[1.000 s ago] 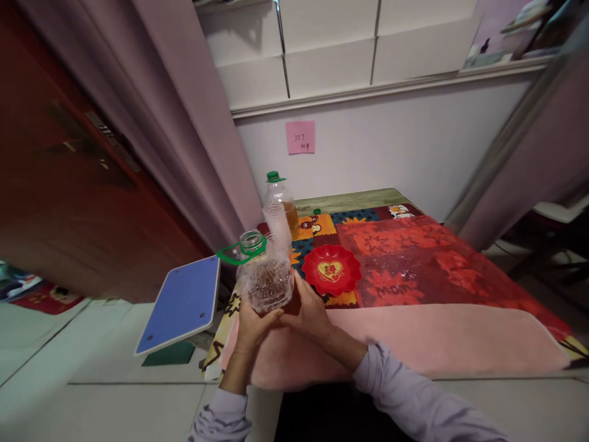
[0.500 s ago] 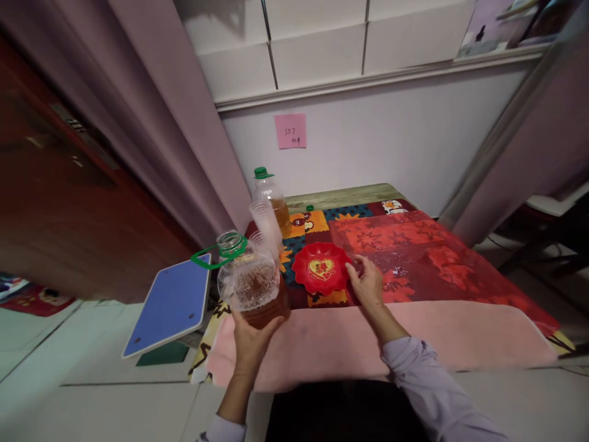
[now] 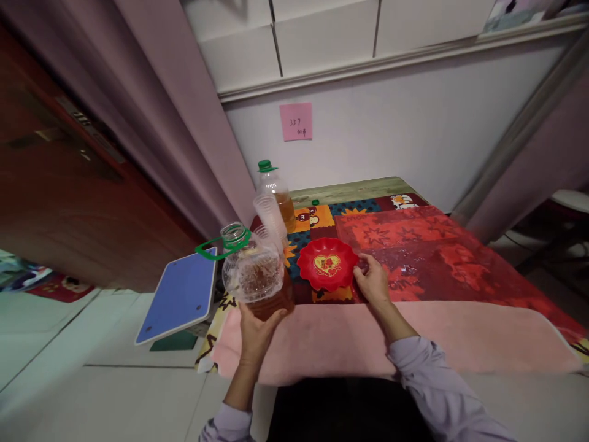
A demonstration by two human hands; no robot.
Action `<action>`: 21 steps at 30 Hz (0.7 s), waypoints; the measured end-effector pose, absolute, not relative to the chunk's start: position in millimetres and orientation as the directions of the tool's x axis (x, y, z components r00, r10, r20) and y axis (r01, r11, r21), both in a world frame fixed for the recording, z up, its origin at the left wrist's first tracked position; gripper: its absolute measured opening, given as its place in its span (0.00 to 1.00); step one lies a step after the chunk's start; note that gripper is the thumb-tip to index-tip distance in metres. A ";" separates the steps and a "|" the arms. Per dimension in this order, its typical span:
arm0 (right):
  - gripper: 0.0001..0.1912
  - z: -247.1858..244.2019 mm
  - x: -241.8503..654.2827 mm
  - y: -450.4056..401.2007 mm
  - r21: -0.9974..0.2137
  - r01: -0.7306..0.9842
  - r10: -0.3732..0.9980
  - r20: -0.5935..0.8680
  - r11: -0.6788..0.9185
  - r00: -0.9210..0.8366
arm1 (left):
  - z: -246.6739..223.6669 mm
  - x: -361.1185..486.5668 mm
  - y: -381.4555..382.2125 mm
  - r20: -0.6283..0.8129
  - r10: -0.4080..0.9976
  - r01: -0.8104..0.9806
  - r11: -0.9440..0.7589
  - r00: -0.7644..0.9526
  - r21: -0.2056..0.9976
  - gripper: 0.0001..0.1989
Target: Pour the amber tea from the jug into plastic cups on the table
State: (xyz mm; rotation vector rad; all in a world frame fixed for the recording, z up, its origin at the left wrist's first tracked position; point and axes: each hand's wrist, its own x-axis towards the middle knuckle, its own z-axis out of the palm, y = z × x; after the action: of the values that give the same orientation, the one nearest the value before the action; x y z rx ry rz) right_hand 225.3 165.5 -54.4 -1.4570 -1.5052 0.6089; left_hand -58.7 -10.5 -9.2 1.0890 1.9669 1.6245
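My left hand (image 3: 258, 328) is wrapped round the lower part of a clear plastic jug (image 3: 267, 302) of amber liquid, which has an open neck and a green handle ring (image 3: 223, 244). A clear patterned plastic bowl (image 3: 260, 276) overlaps the jug's front; whether my fingers touch it, I cannot tell. My right hand (image 3: 372, 279) grips the right rim of a red scalloped plate (image 3: 327, 264) with a yellow heart print, on the table.
Stacked clear cups (image 3: 270, 216) and a second green-capped bottle (image 3: 281, 205) stand behind the jug. A green cap (image 3: 315, 202) lies near the wall. A pink cloth (image 3: 414, 337) covers the table's front edge; a blue board (image 3: 177, 296) is at left.
The view has shifted slightly, so the table things appear a little further right and higher. Both hands keep their places on the jug and the plate.
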 end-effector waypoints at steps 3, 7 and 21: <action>0.29 -52.6 226.5 162.9 -0.848 0.504 0.958 0.259 0.165 0.124 | -7.4 -61.3 -8.9 0.171 0.771 0.283 0.013 -0.614 0.959 0.49; 0.27 -53.8 228.5 158.9 -0.799 0.563 0.940 0.324 0.211 0.107 | -4.8 -64.4 -5.4 0.155 0.809 0.176 -0.064 -0.567 0.982 0.50; 0.24 16.6 208.9 161.8 -0.732 0.466 0.778 0.614 0.497 0.135 | -7.8 -68.8 -9.2 0.144 0.810 0.224 -0.016 -0.569 0.974 0.53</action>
State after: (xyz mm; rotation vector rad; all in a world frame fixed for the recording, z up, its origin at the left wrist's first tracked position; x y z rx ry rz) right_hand 208.9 161.8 16.6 -1.1301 -1.5055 0.3161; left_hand -68.8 -9.2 -7.8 1.0737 1.7920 1.6208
